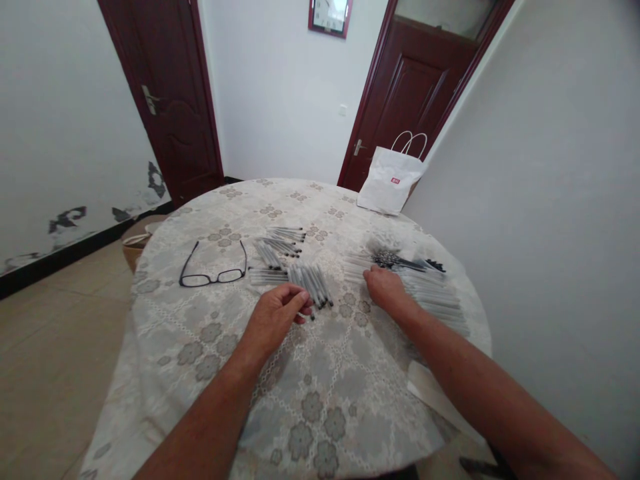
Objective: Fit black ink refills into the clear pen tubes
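Note:
My left hand [281, 312] is closed, thumb against the fingers, at the near edge of a group of pens [309, 281]. A dark-tipped pen end pokes out by its fingertips; the rest of that pen is hidden. Further bundles of clear, dark-ended pens [280, 245] lie just beyond. My right hand [384, 285] has its fingers pinched together beside a cluster of small black parts [387, 259]. What they pinch, if anything, is too small to make out. Pale clear tubes [437, 303] lie in a pile under and right of the right wrist.
Black-framed glasses [210, 277] rest left of the pens on the patterned tablecloth [295, 400]. A white paper bag [390, 180] stands at the far right edge by the wall. Something white and flat [430, 390] lies beneath my right forearm.

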### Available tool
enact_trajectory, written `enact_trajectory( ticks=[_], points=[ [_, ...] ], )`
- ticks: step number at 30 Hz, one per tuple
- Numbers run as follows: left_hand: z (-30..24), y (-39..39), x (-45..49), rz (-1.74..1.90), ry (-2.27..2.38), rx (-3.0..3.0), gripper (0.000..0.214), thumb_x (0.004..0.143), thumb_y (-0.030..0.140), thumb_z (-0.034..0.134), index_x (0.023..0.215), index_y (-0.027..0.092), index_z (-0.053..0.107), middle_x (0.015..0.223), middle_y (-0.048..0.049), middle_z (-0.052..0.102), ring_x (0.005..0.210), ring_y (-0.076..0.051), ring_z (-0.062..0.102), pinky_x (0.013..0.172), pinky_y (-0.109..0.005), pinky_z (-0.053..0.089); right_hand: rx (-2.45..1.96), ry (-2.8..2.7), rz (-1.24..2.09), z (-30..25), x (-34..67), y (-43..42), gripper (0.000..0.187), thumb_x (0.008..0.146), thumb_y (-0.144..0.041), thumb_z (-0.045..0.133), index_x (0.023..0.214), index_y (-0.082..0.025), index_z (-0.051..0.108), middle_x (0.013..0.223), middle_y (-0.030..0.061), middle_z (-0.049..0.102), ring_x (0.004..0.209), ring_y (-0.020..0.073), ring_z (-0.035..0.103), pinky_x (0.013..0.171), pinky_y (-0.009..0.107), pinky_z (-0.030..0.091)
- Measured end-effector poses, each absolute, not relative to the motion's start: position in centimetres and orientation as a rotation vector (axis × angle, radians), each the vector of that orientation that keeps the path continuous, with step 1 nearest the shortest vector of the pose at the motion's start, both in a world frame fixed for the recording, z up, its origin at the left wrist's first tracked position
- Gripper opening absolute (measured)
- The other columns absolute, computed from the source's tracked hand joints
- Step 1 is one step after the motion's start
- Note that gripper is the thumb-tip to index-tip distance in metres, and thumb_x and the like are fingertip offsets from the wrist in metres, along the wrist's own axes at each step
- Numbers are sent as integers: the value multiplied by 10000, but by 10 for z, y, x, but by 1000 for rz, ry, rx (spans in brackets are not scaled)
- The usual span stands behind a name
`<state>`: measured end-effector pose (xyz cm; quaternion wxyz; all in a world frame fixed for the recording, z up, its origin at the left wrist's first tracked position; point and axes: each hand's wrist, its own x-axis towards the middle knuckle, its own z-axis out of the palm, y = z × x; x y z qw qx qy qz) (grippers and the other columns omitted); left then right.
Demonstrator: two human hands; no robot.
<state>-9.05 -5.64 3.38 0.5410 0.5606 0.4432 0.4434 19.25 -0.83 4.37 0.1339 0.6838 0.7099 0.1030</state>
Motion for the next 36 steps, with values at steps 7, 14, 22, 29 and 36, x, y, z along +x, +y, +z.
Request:
enact_trajectory(
  ticks=[7,14,22,29,36],
  points=[
    [32,-56,-91,1062,1043,1329,297,865,453,653,852,157,675,835,-84,743,756,-218,720,626,-310,564,2025,2002,323,51,190,-13,286,951,-69,447,1106,-118,682,1109,189,673,1000,244,716,817,298,522],
    [34,-59,-90,1137,1036,1287,295,878,447,653,861,153,674,819,-70,738,721,-195,712,613,-287,565,1927,2233,279,85,141,-53,233,1001,-188,452,993,-168,684,969,121,721,887,217,723,728,272,493],
    [72,-87,-103,1460,1055,1167,237,901,401,661,868,166,652,727,-19,704,604,-140,666,601,-264,561,1881,3547,-139,180,50,-92,155,966,-304,598,989,-208,717,804,18,717,666,141,636,649,264,484],
    [72,-157,-152,1848,1482,957,182,935,363,636,998,191,633,773,3,690,650,-128,653,630,-249,544,1597,3935,-1348,189,-12,-102,157,978,-324,588,1012,-220,700,766,-1,674,600,116,584,545,239,472],
    [80,-214,-208,1668,2164,1008,199,933,367,601,1021,197,652,879,-30,718,807,-178,682,771,-308,537,613,3429,-1642,145,-74,-66,181,951,-313,592,921,-189,721,770,-7,696,648,115,602,614,238,452]
  ],
)
